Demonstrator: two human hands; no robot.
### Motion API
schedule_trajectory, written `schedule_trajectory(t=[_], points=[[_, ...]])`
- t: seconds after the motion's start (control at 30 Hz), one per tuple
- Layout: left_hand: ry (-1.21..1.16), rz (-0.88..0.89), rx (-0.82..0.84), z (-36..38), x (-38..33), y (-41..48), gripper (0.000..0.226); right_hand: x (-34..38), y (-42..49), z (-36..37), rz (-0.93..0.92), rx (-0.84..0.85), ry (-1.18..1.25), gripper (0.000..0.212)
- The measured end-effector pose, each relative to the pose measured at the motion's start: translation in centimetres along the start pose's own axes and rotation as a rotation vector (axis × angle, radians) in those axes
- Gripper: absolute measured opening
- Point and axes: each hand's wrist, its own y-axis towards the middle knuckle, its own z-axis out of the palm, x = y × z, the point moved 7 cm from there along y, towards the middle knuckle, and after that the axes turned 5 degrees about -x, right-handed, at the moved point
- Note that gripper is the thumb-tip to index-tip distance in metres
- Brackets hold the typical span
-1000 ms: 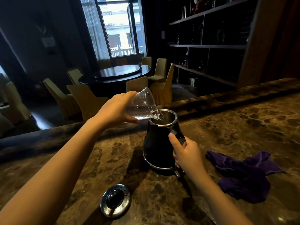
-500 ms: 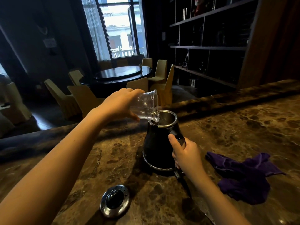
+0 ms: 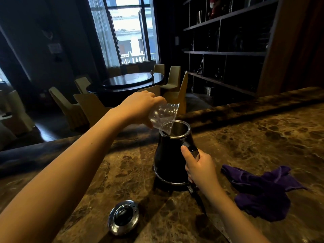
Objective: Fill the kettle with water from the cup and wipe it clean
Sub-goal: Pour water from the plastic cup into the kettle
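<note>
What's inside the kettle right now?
The kettle mouth is open, with the tilted cup rim dipping into it. Only dark inner wall shows; any water level is hidden.

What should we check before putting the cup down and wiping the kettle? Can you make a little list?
1. Cup empty: cannot tell. It is tipped steeply, mouth down over the kettle opening, but clear glass hides what water is left.
2. Kettle steady: ok. The right hand grips its handle and it stands upright on the counter.
3. Cup held firmly: ok. The left hand wraps its base.
4. Cloth within reach: ok. It lies crumpled on the counter, right of the kettle.
5. Lid out of the way: ok. It lies apart from the kettle, toward the near edge.
6. Spills on the counter: cannot tell; the dark stone is glossy.
</note>
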Motion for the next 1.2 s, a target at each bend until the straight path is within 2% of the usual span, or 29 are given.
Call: schedule_trajectory(t=[0.33,0.53,0.73,0.9,1.07,1.2], points=[[0.006,0.005,-0.017,0.3,0.1,-0.3,0.089,-0.2,0.0,-0.3,-0.006,0.002,-0.006,0.039],[-0.428,-0.142,0.009,2.2,2.0,-2.4,0.091,0.0,0.1,0.0,-0.016,0.001,-0.015,0.04],[-0.889,-0.381,0.08,6.3,3.8,-6.1,0.088,-0.1,0.2,-0.2,-0.011,-0.017,-0.015,0.04],[-1.189,-0.649,-0.048,10.3,4.4,-10.7,0.089,-0.4,0.4,-0.2,-0.022,-0.014,-0.012,0.04],[-1.15,-0.919,-0.295,14.0,5.9,-15.5,0.079,-0.3,0.3,-0.2,-0.05,-0.009,-0.028,0.04],[-1.163,-1.065,-0.342,17.1,6.3,-19.1,0.085,-0.3,0.3,-0.1,-0.027,0.015,-0.016,0.038]])
